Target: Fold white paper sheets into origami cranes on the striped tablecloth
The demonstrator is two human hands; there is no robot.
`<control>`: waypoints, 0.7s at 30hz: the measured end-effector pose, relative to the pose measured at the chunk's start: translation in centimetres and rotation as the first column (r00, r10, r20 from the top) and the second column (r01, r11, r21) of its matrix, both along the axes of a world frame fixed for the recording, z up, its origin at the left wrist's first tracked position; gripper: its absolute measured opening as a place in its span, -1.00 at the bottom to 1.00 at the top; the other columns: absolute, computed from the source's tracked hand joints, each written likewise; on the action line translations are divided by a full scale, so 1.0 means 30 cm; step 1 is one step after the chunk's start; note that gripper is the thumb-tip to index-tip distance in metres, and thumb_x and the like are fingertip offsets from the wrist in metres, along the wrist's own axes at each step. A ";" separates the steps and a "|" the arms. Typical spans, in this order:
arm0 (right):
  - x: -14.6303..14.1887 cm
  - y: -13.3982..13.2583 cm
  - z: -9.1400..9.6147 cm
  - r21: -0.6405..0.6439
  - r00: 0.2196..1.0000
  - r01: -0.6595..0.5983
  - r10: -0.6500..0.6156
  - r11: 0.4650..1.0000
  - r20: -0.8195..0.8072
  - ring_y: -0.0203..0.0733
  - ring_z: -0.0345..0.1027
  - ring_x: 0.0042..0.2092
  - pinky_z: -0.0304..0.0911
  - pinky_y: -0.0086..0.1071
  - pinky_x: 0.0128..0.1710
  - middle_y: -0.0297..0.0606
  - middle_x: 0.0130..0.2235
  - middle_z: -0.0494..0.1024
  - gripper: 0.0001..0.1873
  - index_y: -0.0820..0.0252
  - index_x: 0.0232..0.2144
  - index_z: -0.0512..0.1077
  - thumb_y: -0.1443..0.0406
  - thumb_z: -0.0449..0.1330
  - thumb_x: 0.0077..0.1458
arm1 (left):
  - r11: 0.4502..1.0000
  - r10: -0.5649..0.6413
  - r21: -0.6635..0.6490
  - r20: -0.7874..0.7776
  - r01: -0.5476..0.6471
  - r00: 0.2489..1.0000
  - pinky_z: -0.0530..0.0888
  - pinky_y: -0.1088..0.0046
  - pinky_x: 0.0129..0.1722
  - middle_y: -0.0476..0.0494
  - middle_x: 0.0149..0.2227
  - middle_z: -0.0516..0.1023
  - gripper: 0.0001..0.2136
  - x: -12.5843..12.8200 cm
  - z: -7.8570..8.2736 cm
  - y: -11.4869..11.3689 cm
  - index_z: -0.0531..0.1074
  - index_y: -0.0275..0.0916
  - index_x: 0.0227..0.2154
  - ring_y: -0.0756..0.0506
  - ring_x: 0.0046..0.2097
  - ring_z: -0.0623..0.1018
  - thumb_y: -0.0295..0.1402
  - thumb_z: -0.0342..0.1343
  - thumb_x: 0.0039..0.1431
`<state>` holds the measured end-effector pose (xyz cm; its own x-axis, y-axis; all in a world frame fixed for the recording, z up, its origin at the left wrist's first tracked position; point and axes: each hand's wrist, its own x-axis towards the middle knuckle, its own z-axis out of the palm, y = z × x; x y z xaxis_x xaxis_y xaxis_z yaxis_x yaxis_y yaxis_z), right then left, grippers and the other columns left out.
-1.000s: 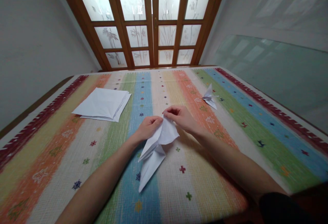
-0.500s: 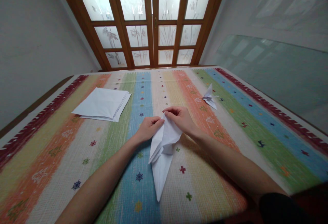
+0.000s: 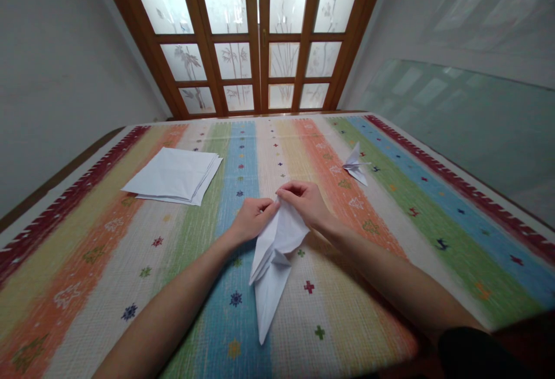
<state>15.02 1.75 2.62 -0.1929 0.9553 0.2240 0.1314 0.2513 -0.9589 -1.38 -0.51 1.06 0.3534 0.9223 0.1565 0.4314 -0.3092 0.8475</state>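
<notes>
A partly folded sheet of white paper (image 3: 277, 252) hangs between both hands, its long pointed end aimed toward me. My left hand (image 3: 255, 217) pinches the upper left edge of the paper between thumb and fingers. At the top corner, my right hand (image 3: 303, 199) grips the paper with thumb and index finger. The two sets of fingertips nearly touch. Layered flaps and a raised fold show midway down the paper. The part under the fingertips is hidden.
To the left lies a stack of white paper sheets (image 3: 173, 175). A small folded paper crane (image 3: 356, 166) sits at the right on the striped tablecloth (image 3: 355, 309). Wooden doors with glass panes (image 3: 260, 73) stand behind the table.
The lower point of the folded paper has swung slightly left. Both hands keep their pinch, with only small finger movement at the top corner.
</notes>
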 end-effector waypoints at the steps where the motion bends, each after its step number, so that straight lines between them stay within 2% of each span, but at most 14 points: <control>1: 0.000 -0.002 0.001 0.012 1.000 0.006 -0.006 1.000 0.012 -0.30 0.31 -0.47 0.21 -0.40 -0.44 -0.31 -0.52 0.51 -0.82 0.20 -0.57 0.49 0.20 0.22 -0.08 | 1.000 -0.008 0.006 -0.008 0.008 1.000 0.07 0.50 -0.52 0.07 -0.61 0.11 -0.59 0.001 0.002 -0.002 0.17 -0.24 -0.67 0.05 -0.52 0.14 -0.08 -0.11 0.17; 11: 0.009 -0.010 0.028 0.121 0.997 0.054 -0.060 0.991 0.043 -0.29 0.29 -0.46 0.20 -0.41 -0.43 -0.34 -0.52 0.48 -0.79 0.18 -0.57 0.44 0.20 0.17 0.00 | 0.998 -0.054 -0.011 -0.017 0.054 0.998 0.06 0.50 -0.51 0.08 -0.61 0.08 -0.60 -0.001 0.007 -0.004 0.12 -0.23 -0.68 0.05 -0.52 0.12 -0.08 -0.07 0.14; 17: 0.022 -0.008 0.043 0.158 0.989 -0.095 0.075 0.983 0.125 -0.29 0.34 -0.45 0.21 -0.42 -0.44 -0.30 -0.47 0.54 -0.81 0.18 -0.50 0.50 0.17 0.24 -0.03 | 0.999 -0.014 0.048 -0.047 0.016 0.999 0.02 0.48 -0.52 0.08 -0.64 0.03 -0.55 -0.006 -0.010 0.000 0.08 -0.22 -0.70 0.06 -0.55 0.09 -0.06 -0.11 0.18; 21: 0.036 0.000 0.046 0.174 0.984 -0.090 0.061 0.981 0.168 -0.29 0.35 -0.46 0.21 -0.41 -0.42 -0.31 -0.52 0.53 -0.80 0.17 -0.53 0.53 0.18 0.24 0.00 | 0.998 -0.050 0.030 -0.039 0.051 0.998 0.02 0.48 -0.51 0.07 -0.62 0.02 -0.56 -0.008 -0.011 0.005 0.04 -0.22 -0.70 0.06 -0.55 0.08 -0.08 -0.12 0.19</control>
